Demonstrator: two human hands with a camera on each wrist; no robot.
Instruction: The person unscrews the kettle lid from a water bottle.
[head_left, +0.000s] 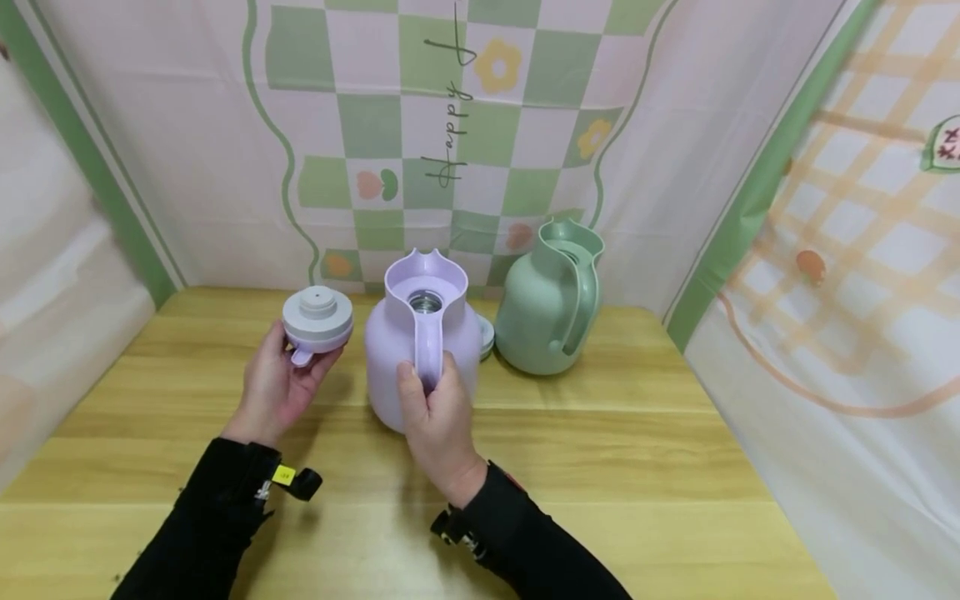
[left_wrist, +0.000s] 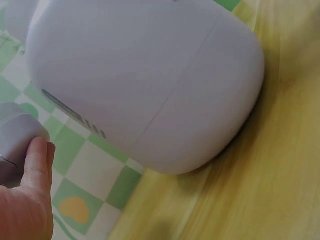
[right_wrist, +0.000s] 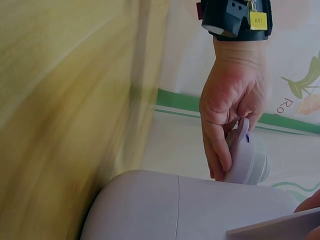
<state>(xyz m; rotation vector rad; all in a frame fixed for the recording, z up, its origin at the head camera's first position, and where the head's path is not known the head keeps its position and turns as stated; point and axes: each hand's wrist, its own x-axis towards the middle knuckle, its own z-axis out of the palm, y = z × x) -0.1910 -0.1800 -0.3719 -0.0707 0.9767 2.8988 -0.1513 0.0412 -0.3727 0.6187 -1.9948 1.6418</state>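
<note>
My left hand (head_left: 279, 387) holds a round lid (head_left: 317, 321), grey with a lilac rim and a small tab, above the table. In the right wrist view its fingers curl round the side of that lid (right_wrist: 242, 159). My right hand (head_left: 441, 417) grips the handle (head_left: 428, 346) of a lilac thermos jug (head_left: 382, 367), its thumb lying on the handle. The jug stands upright with its mouth uncovered, showing a shiny, threaded neck. Its smooth body (left_wrist: 150, 80) fills much of the left wrist view, to the right of the left hand.
A green thermos jug (head_left: 546, 308) stands at the back right of the wooden table (head_left: 622, 467). Behind the lilac jug, partly hidden, lies a pale round lid (head_left: 486, 335). A checked cloth (head_left: 427, 125) hangs along the table's back edge.
</note>
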